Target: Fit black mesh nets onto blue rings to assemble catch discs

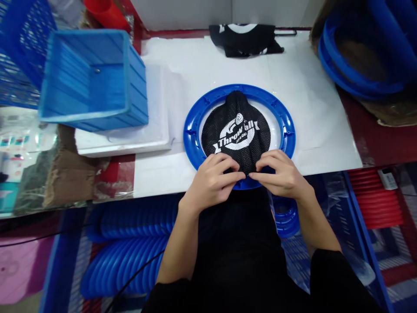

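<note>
Head view: our left hand (213, 180) and right hand (282, 174), fingers narrow, seem to pinch the mesh's (239, 132) near edge — the rest spreads beyond them, across the ring (190, 134). We'd expect soft, light mesh, best held by its edge — and a stiff ring.

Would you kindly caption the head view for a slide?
Left hand and right hand touch black mesh fabric at the near side of a blue ring.

White paper (322, 130) runs free right of the blue ring (288, 126); a blue bin (137, 93) blocks left
</note>
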Motion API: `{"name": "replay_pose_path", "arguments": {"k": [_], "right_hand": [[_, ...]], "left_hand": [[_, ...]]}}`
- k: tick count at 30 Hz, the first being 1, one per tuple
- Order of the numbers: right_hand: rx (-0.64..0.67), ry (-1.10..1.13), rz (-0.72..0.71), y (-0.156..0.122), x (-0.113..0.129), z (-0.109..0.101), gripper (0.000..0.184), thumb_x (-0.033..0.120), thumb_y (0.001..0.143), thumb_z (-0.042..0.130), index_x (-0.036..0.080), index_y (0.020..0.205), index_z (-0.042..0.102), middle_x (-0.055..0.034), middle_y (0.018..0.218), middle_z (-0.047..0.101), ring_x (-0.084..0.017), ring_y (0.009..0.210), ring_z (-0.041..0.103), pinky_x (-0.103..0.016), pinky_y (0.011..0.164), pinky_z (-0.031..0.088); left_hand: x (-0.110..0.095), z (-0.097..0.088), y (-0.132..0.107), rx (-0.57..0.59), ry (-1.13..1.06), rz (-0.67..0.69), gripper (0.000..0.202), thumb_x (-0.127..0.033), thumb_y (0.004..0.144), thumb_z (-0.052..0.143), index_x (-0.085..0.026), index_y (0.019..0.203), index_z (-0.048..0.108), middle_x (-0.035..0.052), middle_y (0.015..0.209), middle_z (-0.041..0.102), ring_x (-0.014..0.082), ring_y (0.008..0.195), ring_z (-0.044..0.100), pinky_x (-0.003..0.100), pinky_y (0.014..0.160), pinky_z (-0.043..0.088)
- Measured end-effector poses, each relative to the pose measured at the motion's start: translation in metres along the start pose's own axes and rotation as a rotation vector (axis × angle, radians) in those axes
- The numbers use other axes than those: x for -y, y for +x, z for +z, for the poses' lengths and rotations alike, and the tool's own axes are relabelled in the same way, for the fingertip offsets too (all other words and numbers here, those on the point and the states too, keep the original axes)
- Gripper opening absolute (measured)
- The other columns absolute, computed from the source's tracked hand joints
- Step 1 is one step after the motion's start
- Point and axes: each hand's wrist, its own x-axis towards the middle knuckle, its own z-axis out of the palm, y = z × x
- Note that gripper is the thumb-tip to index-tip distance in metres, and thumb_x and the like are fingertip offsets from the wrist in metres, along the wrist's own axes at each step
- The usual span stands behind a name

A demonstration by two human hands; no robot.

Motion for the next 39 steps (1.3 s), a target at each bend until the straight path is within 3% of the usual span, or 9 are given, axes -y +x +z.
{"name": "replay_pose_path", "arguments": {"k": [6, 10, 13, 16, 20, 25, 31, 36, 39], "right_hand": [[0.069, -0.136, -0.026, 0.001, 0.012, -0.006, 0.027, 0.005, 0.097, 0.064, 0.025, 0.104, 0.08, -0.0089, 0.101, 0.073, -0.028, 0.106, 0.064, -0.049, 0.088, 0.056], [0.102, -0.196, -0.042, 0.002, 0.022, -0.01, 0.025, 0.005, 0.098, 0.061, 0.023, 0.099, 0.078, -0.0089, 0.099, 0.073, -0.027, 0.102, 0.065, -0.047, 0.088, 0.058], [0.134, -0.206, -0.048, 0.002, 0.032, -0.014, 0.026, 0.003, 0.098, 0.058, 0.022, 0.096, 0.077, -0.0088, 0.096, 0.072, -0.025, 0.099, 0.064, -0.046, 0.09, 0.059], [0.225, -0.224, -0.031, 0.003, 0.041, -0.024, 0.03, 0.0, 0.097, 0.054, 0.02, 0.1, 0.077, -0.0098, 0.095, 0.072, -0.025, 0.095, 0.064, -0.043, 0.086, 0.058], [0.371, -0.208, -0.015, 0.016, 0.044, -0.044, 0.031, 0.0, 0.098, 0.051, 0.016, 0.105, 0.077, -0.0124, 0.099, 0.072, -0.026, 0.091, 0.062, -0.042, 0.079, 0.053], [0.382, -0.153, -0.039, 0.06, 0.011, -0.049, 0.024, 0.017, 0.11, 0.052, 0.017, 0.109, 0.076, -0.0114, 0.098, 0.072, -0.024, 0.087, 0.061, -0.039, 0.076, 0.048], [0.594, -0.163, -0.17, 0.12, -0.049, 0.001, 0.014, 0.013, 0.101, 0.065, 0.02, 0.099, 0.077, -0.0076, 0.092, 0.068, -0.022, 0.081, 0.055, -0.037, 0.072, 0.04], [0.666, 0.112, -0.219, 0.129, -0.07, 0.025, 0.013, 0.019, 0.104, 0.063, 0.021, 0.096, 0.073, -0.0066, 0.098, 0.069, -0.022, 0.091, 0.06, -0.038, 0.083, 0.048], [0.612, 0.288, -0.103, 0.124, -0.072, 0.023, 0.008, 0.022, 0.105, 0.06, 0.021, 0.101, 0.068, -0.0066, 0.1, 0.071, -0.021, 0.093, 0.063, -0.038, 0.085, 0.05]], "left_hand": [[0.001, -0.005, 0.0, 0.054, -0.027, -0.003, 0.025, -0.008, 0.097, 0.063, -0.024, 0.101, 0.081, 0.0088, 0.107, 0.073, 0.0264, 0.103, 0.066, 0.044, 0.084, 0.055], [-0.003, -0.012, 0.004, 0.035, -0.158, -0.033, 0.019, -0.012, 0.1, 0.065, -0.024, 0.106, 0.078, 0.0081, 0.111, 0.073, 0.0253, 0.108, 0.069, 0.045, 0.093, 0.058], [-0.003, -0.013, 0.01, -0.128, -0.024, -0.171, 0.014, -0.014, 0.1, 0.067, -0.024, 0.106, 0.075, 0.0092, 0.114, 0.073, 0.0286, 0.113, 0.068, 0.05, 0.099, 0.057], [0.004, -0.004, 0.013, -0.287, 0.245, -0.411, 0.008, -0.016, 0.098, 0.069, -0.02, 0.102, 0.073, 0.0169, 0.131, 0.069, 0.0398, 0.128, 0.061, 0.064, 0.109, 0.049], [0.015, 0.011, 0.008, -0.266, 0.251, -0.61, 0.019, -0.023, 0.092, 0.081, -0.018, 0.106, 0.07, 0.0232, 0.146, 0.061, 0.0491, 0.14, 0.051, 0.077, 0.116, 0.041], [0.019, 0.015, 0.002, -0.224, 0.122, -0.632, 0.025, -0.019, 0.086, 0.086, -0.021, 0.099, 0.065, 0.0188, 0.157, 0.057, 0.0459, 0.151, 0.046, 0.075, 0.123, 0.04], [0.015, 0.013, 0.001, -0.215, -0.043, -0.571, 0.019, -0.006, 0.091, 0.075, -0.02, 0.091, 0.063, 0.0159, 0.157, 0.056, 0.0386, 0.152, 0.051, 0.069, 0.124, 0.044], [0.01, 0.013, -0.003, -0.342, -0.092, -0.545, 0.009, -0.012, 0.1, 0.068, -0.02, 0.097, 0.064, 0.0139, 0.137, 0.06, 0.0314, 0.141, 0.06, 0.058, 0.118, 0.053], [0.007, 0.012, -0.004, -0.367, -0.078, -0.594, 0.008, -0.017, 0.101, 0.071, -0.02, 0.097, 0.064, 0.012, 0.126, 0.06, 0.0296, 0.134, 0.063, 0.052, 0.114, 0.057]]}}
